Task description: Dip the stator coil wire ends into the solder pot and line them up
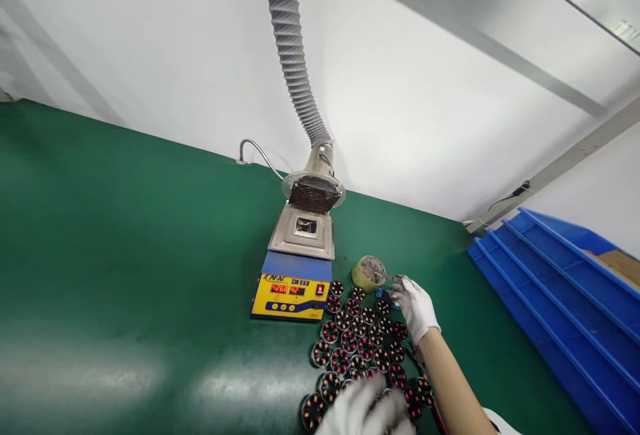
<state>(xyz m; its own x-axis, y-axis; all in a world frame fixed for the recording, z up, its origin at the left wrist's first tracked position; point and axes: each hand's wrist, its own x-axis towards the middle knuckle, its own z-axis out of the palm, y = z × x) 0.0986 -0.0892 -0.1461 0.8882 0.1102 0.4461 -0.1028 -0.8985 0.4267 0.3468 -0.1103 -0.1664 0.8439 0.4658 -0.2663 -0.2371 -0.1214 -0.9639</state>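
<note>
My right hand (414, 305), in a white glove, is closed on a thin metal tool (389, 276). The tool reaches over the top of a round yellow can (367, 274) filled with grey material. My left hand (367, 410), also gloved, is blurred at the bottom edge, over the near part of a group of small round motor stators (359, 326). Whether its fingers hold anything cannot be made out. The stators show rings of copper-coloured or reddish coils in dark housings. A small blue object (381, 294) sits partly hidden beside the right hand.
Left of the stators stands a yellow and blue solder pot (291, 296) with a lit red display. Behind it are a round fume hood with a fan grille (314, 195) and a ribbed duct (293, 48). A large blue bin (555, 308) is at the right on the green table (125, 255).
</note>
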